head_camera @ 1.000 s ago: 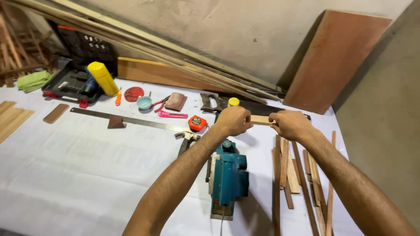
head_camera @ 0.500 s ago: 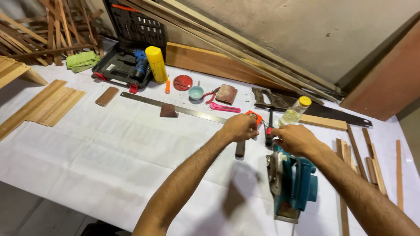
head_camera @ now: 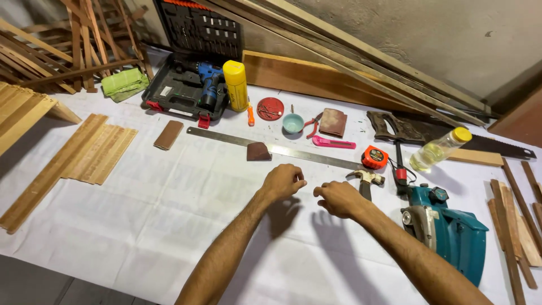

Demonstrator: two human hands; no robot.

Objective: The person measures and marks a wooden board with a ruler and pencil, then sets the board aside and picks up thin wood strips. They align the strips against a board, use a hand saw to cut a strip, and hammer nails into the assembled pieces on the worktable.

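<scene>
Both hands are hovering over the white sheet [head_camera: 141, 214], loosely curled and holding nothing. The left hand [head_camera: 283, 182] is lying at nine o'clock of the right hand [head_camera: 337, 199]. The hammer [head_camera: 367, 181], untouched, is resting just beside the right hand at two o'clock, below the steel ruler [head_camera: 282, 150].

The counter [head_camera: 141, 226] was covered by a white sheet. On it lay a long steel ruler [head_camera: 282, 151], a claw hammer [head_camera: 366, 179], an orange tape measure [head_camera: 375, 157], a teal electric planer [head_camera: 451, 231], a handsaw [head_camera: 440, 135], an open drill case [head_camera: 186, 93], flat wooden slats [head_camera: 79, 158] at left and thin wooden strips [head_camera: 516, 226] at right.
</scene>
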